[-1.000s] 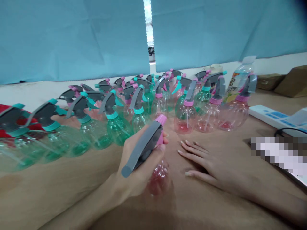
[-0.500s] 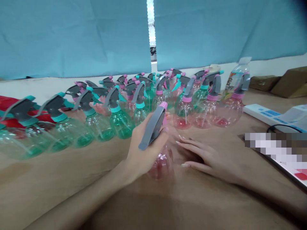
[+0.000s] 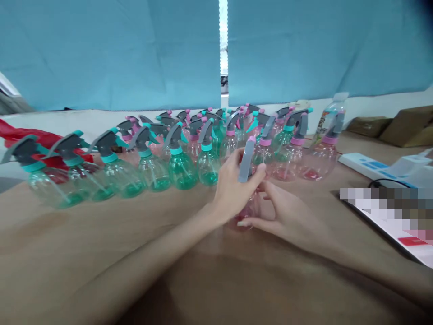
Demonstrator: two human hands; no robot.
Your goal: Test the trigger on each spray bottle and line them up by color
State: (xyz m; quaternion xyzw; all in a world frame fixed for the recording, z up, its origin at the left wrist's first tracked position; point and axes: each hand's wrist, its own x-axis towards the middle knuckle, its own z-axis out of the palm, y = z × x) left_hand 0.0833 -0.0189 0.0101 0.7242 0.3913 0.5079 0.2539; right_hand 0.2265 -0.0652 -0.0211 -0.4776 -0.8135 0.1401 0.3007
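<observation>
Head view: pink spray bottle [image 3: 249,210], just below ctr of frame — looks light, thin plastic, prob. slick & slightly squeezable; best held at the neck, body steadied. My L hand [image 3: 233,185] is clasped round its sprayer head [image 3: 246,163]; R hand [image 3: 287,207] curls part-open by the lower body — can't tell if gripping.

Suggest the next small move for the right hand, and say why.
I'd gently close the right hand on the body of the pink spray bottle to steady it: the left hand holds it up by the grey spray head, while the right hand is spread beside its body, with no firm grip evident.
</observation>
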